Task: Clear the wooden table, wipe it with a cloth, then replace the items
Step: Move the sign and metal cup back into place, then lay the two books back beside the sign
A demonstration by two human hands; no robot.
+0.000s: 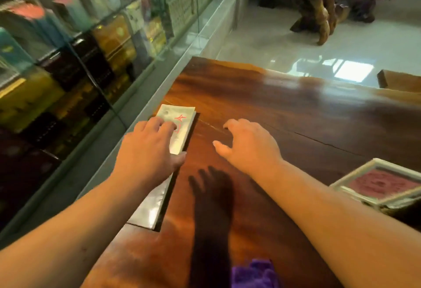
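The left hand (149,148) lies flat on the white packet (180,128) at the wooden table's (262,96) left edge; the right hand (248,144) hovers open, empty. Sliding the packet squarely should keep it aligned.

**What we cannot make out**

We see the purple cloth (254,274) only in part, cut by the near edge. The white-framed box with a dark red top (382,184) runs off the right edge. Our left hand (148,148) covers the middle of the pale plastic-wrapped packets (180,126), and their red marking is too smeared to read. The boxes behind the glass cabinet (98,43) on the left are blurred.
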